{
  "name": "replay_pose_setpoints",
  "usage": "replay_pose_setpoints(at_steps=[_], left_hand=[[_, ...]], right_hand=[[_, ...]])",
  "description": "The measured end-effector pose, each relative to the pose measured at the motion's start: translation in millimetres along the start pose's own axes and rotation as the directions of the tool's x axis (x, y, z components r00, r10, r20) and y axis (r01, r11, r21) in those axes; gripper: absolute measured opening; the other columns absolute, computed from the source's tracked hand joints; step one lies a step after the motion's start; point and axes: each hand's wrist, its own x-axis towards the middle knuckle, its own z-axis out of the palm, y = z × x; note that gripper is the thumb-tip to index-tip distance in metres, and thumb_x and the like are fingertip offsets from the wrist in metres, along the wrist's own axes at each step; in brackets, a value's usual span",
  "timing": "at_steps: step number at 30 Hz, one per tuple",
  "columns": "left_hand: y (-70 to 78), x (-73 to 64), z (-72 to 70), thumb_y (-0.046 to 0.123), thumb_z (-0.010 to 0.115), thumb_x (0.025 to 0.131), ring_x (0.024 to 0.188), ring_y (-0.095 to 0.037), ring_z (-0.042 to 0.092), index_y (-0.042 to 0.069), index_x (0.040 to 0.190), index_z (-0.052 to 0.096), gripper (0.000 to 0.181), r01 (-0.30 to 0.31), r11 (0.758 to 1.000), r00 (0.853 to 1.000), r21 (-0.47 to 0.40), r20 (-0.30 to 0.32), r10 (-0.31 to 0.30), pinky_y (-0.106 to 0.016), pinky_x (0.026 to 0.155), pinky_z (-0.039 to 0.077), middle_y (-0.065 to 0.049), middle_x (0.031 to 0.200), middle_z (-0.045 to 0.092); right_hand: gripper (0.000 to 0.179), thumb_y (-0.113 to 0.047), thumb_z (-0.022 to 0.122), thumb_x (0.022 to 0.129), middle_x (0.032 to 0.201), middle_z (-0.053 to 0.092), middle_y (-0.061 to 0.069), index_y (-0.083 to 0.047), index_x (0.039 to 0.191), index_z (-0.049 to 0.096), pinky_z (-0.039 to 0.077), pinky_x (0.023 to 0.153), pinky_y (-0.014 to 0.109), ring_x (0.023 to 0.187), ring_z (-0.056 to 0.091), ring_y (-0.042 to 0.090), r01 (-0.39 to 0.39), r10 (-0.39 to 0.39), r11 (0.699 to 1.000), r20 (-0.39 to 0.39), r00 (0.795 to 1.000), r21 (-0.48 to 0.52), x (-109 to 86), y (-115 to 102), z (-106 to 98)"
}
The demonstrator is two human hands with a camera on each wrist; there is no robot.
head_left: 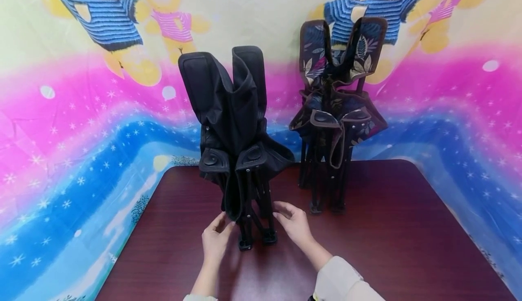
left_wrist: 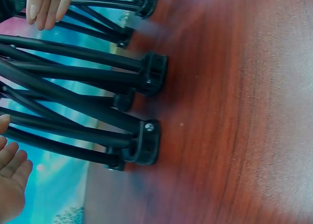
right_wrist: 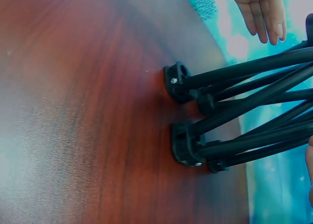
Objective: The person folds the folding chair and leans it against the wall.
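A folded black camping chair (head_left: pixel 234 110) stands upright in front of me, its fabric seat and back bunched above crossed tube legs (right_wrist: pixel 254 101). Its black plastic feet (left_wrist: pixel 146 141) rest on the table. My left hand (head_left: pixel 214 240) is beside the legs on the left, fingers loosely extended. On the other side is my right hand (head_left: pixel 294 221), fingers relaxed and fingertips close to the legs. Both wrist views show the left hand (right_wrist: pixel 261 11) and right hand (left_wrist: pixel 49 6) flanking the frame with a gap to the tubes. Neither hand grips anything.
Behind and to the right stands a second folded chair (head_left: pixel 338 97), dark with a leaf print and brown edging. Both are on a dark red-brown table (head_left: pixel 387 246) with rounded corners. A colourful cloth backdrop (head_left: pixel 102 110) with bears and snowflakes hangs around it.
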Motion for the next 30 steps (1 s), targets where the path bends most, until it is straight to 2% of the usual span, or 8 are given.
replay_pose_setpoints(at_steps=[5,9,15,22,26,30], left_hand=[[-8.0,2.2,6.7,-0.001,0.067,0.07,0.085,-0.023,0.06,-0.002,0.1,0.063,0.03,0.015,1.0,1.0,0.004,0.023,-0.015,-0.027,0.072,0.048,-0.015,0.092,0.063],[-11.6,5.1,10.6,0.001,0.066,0.071,0.082,-0.021,0.06,0.001,0.098,0.064,0.027,0.047,0.998,0.998,0.047,0.027,-0.048,-0.03,0.073,0.048,-0.012,0.089,0.064],[-14.7,9.1,15.9,0.001,0.063,0.072,0.078,-0.019,0.059,0.004,0.094,0.066,0.022,0.087,0.99,0.996,0.11,0.004,-0.088,-0.031,0.069,0.047,-0.009,0.084,0.065],[-17.7,12.8,23.2,0.0,0.059,0.07,0.07,-0.018,0.058,0.002,0.084,0.067,0.016,0.066,0.983,0.995,0.174,-0.081,-0.053,-0.029,0.062,0.046,-0.008,0.077,0.065],[-16.8,9.4,25.6,0.0,0.06,0.069,0.067,-0.018,0.058,0.003,0.082,0.068,0.015,0.081,0.98,0.995,0.183,-0.065,-0.07,-0.031,0.06,0.046,-0.007,0.073,0.065],[-16.0,6.5,28.7,0.005,0.065,0.07,0.063,-0.016,0.058,0.004,0.076,0.067,0.007,0.048,0.985,0.998,0.167,-0.043,-0.041,-0.03,0.058,0.046,-0.006,0.07,0.065]], right_hand=[[0.024,0.012,0.057,0.074,0.095,0.057,0.029,0.017,0.097,0.056,0.046,0.075,0.038,0.09,0.054,0.039,0.009,-0.009,1.0,0.011,1.0,-0.02,0.1,-2,5],[0.023,0.009,0.059,0.075,0.093,0.059,0.025,0.013,0.097,0.058,0.047,0.074,0.032,0.088,0.057,0.034,-0.006,0.007,0.998,0.02,1.0,-0.056,3.1,14,8],[0.023,0.004,0.061,0.076,0.094,0.061,0.019,0.007,0.099,0.059,0.048,0.073,0.027,0.088,0.059,0.028,0.023,-0.024,0.989,-0.006,1.0,-0.144,10.5,28,11],[0.021,-0.001,0.062,0.076,0.088,0.064,0.01,-0.001,0.097,0.062,0.049,0.067,0.028,0.082,0.061,0.018,0.02,-0.03,0.955,-0.031,0.999,-0.296,21.1,29,18],[0.016,-0.001,0.062,0.076,0.083,0.065,0.009,-0.003,0.092,0.063,0.049,0.062,0.026,0.075,0.061,0.017,0.015,-0.029,0.944,-0.037,0.999,-0.328,24.4,31,20],[0.013,-0.002,0.062,0.076,0.081,0.065,0.009,-0.004,0.089,0.063,0.048,0.058,0.023,0.07,0.061,0.015,0.014,-0.031,0.943,-0.047,0.998,-0.332,24.7,32,21]])
